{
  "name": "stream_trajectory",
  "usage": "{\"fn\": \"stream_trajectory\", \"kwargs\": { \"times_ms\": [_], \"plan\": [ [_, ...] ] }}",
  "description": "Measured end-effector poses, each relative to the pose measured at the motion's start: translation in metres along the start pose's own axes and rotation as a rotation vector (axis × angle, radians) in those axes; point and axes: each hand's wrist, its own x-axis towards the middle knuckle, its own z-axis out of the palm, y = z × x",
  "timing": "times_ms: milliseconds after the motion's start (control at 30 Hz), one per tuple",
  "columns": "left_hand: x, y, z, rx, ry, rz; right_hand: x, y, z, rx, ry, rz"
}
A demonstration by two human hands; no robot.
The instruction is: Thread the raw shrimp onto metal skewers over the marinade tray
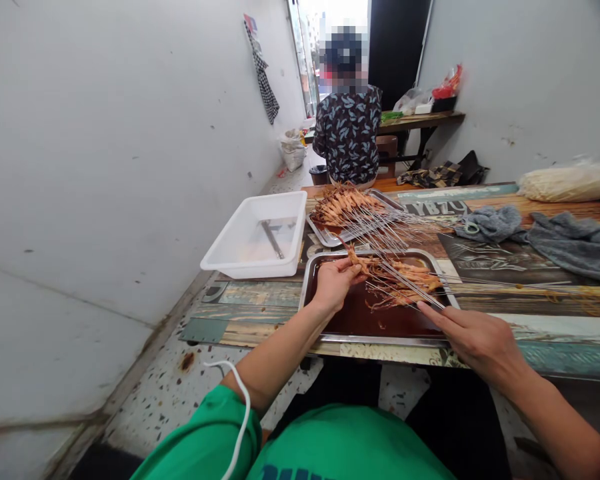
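1. Two bare hands work over the near tray (380, 340), which sits on a desk (260, 297) with a wood-plank look.
2. The left hand (337, 277) is pinched shut on the food (357, 261) at the far tip of some skewers.
3. The right hand (480, 337) is closed on the bare metal ends of the skewers (410, 283) (too many thin lines to count). They seem to be the same ones, held up at a slant.
4. More orange-brown skewered food (405, 290) lies low in the tray, in and beside a dark brown liquid (347, 323).
5. Behind it, the back tray (330, 240) has a big pile of skewered food (350, 207), with the metal ends pointing right.
6. My guess is that the step now is wetting the food or setting it straight on its sticks.
7. For the next move, I think the right hand needs a firm hold on the metal, while the left one must be gentle, so the soft bits don't tear.
8. A white box (253, 267) stands just left of both trays.
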Motion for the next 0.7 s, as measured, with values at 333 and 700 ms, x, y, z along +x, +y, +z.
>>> {"fn": "stream_trajectory", "kwargs": {
  "times_ms": [333, 700],
  "plan": [
    [0.0019, 0.0045, 0.0050, -0.023, 0.004, -0.066, 0.0023, -0.0016, -0.0023, 0.004, 0.017, 0.015],
    [-0.0009, 0.0069, 0.0073, -0.056, 0.016, -0.156, 0.0028, -0.0044, -0.0018, -0.002, 0.055, 0.014]
  ]
}}
